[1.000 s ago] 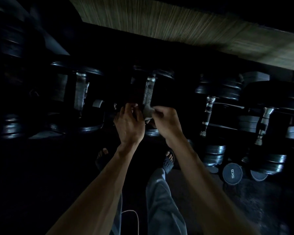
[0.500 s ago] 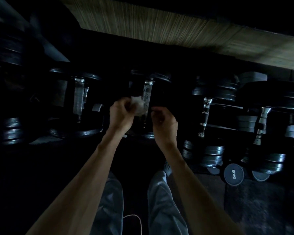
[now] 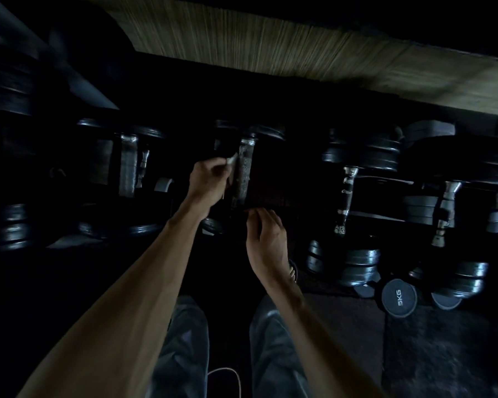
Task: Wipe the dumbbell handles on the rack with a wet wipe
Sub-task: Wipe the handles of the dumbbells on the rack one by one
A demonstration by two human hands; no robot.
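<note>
You are looking down at a dim rack where four metal dumbbell handles show clearly: one at the left [image 3: 128, 165], the centre handle [image 3: 244, 173] in front of you, and two more to the right [image 3: 346, 193] and far right [image 3: 446, 211]. Each runs between dark stacked plates; further left the shadow hides whatever else sits there. On the floor below the right-hand dumbbells lies one small round weight marked 5KG [image 3: 399, 297], with one similar disc [image 3: 446, 300] just beside it, partly hidden. There is one wet wipe [image 3: 231, 160], a small pale bunch, and your left hand [image 3: 209, 182] grips it with curled fingers, holding it against the left side of the centre handle near its upper end. Your right hand [image 3: 266, 239] hangs lower, just below the near end of that same handle, its fingers loosely bent and holding nothing; whether the fingertips touch the plate there cannot be told in this light. Both forearms are bare. Your two legs in light trousers [image 3: 273, 354] show at the bottom edge, and one sandalled foot [image 3: 292, 271] peeks out beside your right wrist. A pale wood-grained board [image 3: 270, 53] runs across the top behind the rack.
</note>
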